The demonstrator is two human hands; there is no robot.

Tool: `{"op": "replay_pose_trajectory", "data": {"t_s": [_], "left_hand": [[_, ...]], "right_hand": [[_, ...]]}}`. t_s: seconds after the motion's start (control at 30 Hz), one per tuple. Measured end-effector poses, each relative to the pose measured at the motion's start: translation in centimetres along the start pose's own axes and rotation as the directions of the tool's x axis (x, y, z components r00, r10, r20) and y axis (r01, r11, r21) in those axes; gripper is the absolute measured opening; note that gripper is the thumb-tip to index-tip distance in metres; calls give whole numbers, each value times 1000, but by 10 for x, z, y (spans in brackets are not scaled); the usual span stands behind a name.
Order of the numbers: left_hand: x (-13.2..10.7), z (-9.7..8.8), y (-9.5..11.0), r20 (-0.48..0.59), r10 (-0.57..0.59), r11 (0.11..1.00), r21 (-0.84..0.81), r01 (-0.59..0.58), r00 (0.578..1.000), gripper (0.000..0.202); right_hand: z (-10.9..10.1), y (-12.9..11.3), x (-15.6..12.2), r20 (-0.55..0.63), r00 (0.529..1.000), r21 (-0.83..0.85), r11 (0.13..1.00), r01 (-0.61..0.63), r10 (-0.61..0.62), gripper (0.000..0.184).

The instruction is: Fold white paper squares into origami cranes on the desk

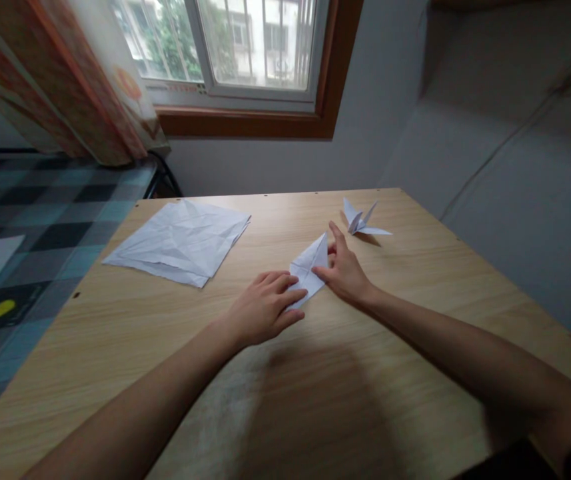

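The worktop (pixel 115 340) runs back to a far edge below the window (pixel 260 47), its right edge slants along the wall (pixel 515 240), and its left edge borders a checked cloth (pixel 90 193). I have open wood between my forearms, between the flat sheets and my left arm, and out to my right. Those white sheets (pixel 180 240), creased and lying overlapped, fill the far left, one corner close to the left edge and another near the far edge. A folded paper crane (pixel 356 225) stands just beyond my right hand (pixel 348 270), the nearest thing in its way. A curtain (pixel 105 80) hangs well apart, past the far left corner.

The folded paper (pixel 309 259) lies near the middle of the worktop, between my hands: small, white, kite-like, with crease lines and a point aimed away from me. My left hand (pixel 268 307) is open, fingers spread over its lower left part; my right thumb rests on its right side, index finger stretched forward, and whether that hand pinches the paper I cannot tell
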State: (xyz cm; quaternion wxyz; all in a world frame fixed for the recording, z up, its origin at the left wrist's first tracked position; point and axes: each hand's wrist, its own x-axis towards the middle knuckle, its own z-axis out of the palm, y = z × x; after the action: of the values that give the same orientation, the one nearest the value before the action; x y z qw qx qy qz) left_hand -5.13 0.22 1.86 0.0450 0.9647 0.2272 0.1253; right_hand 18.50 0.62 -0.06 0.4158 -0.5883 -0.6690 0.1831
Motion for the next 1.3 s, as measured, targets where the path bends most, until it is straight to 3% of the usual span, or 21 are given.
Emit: {"op": "replay_pose_trajectory", "data": {"t_s": [0.07, 0.17, 0.27, 0.33, 0.47, 0.57, 0.67, 0.83, 0.93, 1.07, 1.2, 1.3], "left_hand": [[0, -2, 1, 23, 10, 1000, -16, -9, 1000, 42], [1, -4, 3, 42, 4, 998, -56, -2, 999, 44], [1, -5, 4, 17, 0, 996, -86, 2, 1000, 33], [2, -4, 4, -12, -22, 995, -97, 21, 1000, 25], [0, -4, 4, -113, -167, 983, -100, 156, 980, 13], [-1, -5, 5, -120, -88, 987, -147, 70, 989, 21], [0, -5, 5, -73, 4, 991, -133, -14, 997, 17], [1, -3, 3, -55, -28, 997, -76, 24, 998, 16], [0, -3, 2, -47, -45, 996, -84, 41, 998, 15], [0, -3, 4, -10, -22, 996, -84, 21, 1000, 17], [-1, -6, 8, 28, 29, 997, -73, -27, 999, 22], [-2, -7, 10, 18, 55, 993, -102, -53, 998, 27]], "right_hand": [[3, -1, 1, -57, 995, 93, 992, -81, 86, 100], [3, -2, 3, -36, 997, 190, 980, -63, 71, 81], [0, -2, -3, 91, 992, 216, 974, 64, -85, 37], [-3, -1, -9, 172, 952, 150, 962, 227, -252, 26], [-10, 2, -22, 333, 813, 39, 868, 495, -478, 39], [-13, 3, -28, 426, 747, -18, 821, 571, -510, 44], [-15, -2, -35, 517, 711, -110, 786, 608, -478, 49], [-21, -8, -44, 636, 690, -233, 766, 599, -347, 78], [-30, -4, -46, 654, 697, -264, 776, 573, -293, 78], [-40, 5, -44, 591, 767, -302, 814, 497, -249, 63], [-39, 8, -37, 459, 840, -253, 864, 435, -289, 44], [-35, 8, -31, 400, 851, -172, 884, 434, -340, 39]]}}
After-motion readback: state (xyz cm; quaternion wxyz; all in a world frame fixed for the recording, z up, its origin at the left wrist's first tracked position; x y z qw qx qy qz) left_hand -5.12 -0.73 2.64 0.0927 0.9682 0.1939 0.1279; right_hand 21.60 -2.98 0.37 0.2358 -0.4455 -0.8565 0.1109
